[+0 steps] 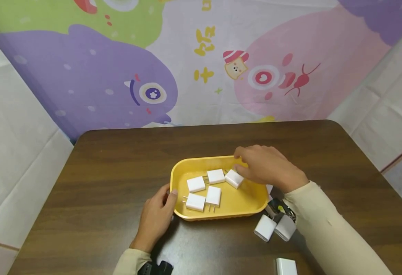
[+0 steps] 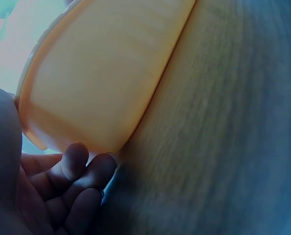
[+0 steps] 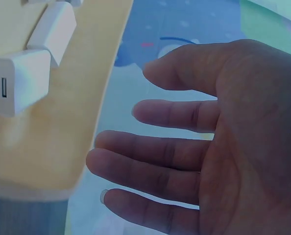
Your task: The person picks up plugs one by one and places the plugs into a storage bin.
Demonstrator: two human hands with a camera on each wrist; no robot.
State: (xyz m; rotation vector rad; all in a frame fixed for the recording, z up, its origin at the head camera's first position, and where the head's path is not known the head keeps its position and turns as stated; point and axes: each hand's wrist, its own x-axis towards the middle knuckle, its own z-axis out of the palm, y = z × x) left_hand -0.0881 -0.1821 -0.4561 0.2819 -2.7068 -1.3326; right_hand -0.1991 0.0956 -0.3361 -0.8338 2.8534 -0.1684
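A yellow plastic tray (image 1: 242, 196) stands on the table with several white USB charger plugs (image 1: 195, 202) inside, some showing their metal prongs. My left hand (image 1: 156, 217) grips the tray's left end, thumb at the rim and the other fingers outside; in the left wrist view the curled fingers (image 2: 74, 161) lie against the outer wall. Over the tray's far right side is my right hand (image 1: 264, 166), close to one charger plug (image 1: 234, 178). The right wrist view shows its fingers (image 3: 150, 171) loosely extended and apart, with nothing between them and the thumb.
Outside the tray, to the right and partly under my right forearm, lie more charger plugs (image 1: 265, 228). Another white charger plug (image 1: 286, 266) is at the bottom edge of the head view. The brown table (image 1: 118, 164) ends at a cartoon-printed cloth (image 1: 201, 103).
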